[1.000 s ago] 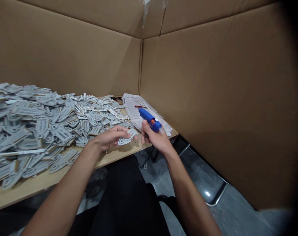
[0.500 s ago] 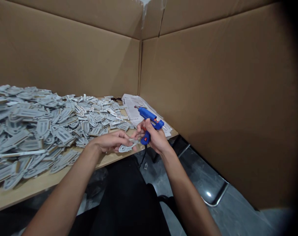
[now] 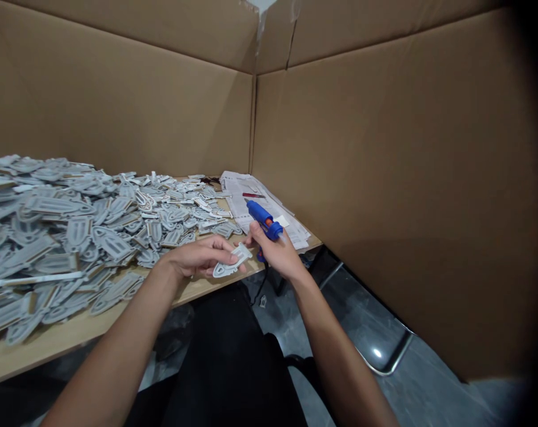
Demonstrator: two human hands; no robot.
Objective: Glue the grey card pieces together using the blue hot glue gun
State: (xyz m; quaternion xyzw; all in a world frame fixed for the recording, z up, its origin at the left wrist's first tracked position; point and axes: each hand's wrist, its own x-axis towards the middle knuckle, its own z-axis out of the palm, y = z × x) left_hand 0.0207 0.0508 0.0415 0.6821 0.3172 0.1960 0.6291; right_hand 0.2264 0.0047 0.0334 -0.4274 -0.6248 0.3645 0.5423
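Observation:
My left hand [image 3: 209,256] pinches a flat grey-and-white cut-out piece [image 3: 232,261] with a rounded end and a slot, just above the table's front edge. In my right hand [image 3: 275,252] is a blue hot glue gun [image 3: 259,212], gripped round its handle, its nozzle pointing up and to the left, away from the piece. A clear glue stick pokes out of its back end. Some fingertips of the right hand are hidden behind the gun and close to the piece. A large heap of similar pieces [image 3: 118,219] covers the table on the left.
Printed paper sheets [image 3: 237,187] lie at the table's back right corner, with a dark red pen-like object [image 3: 253,195] on them. Tall cardboard walls [image 3: 362,148] close off the back and right. A black cord [image 3: 261,284] hangs from the gun. One loose piece [image 3: 263,301] lies on the floor.
The glue gun has tipped and shifted slightly down and left, with the right hand turning over it. The piece in my left hand now shows more of its flat face.

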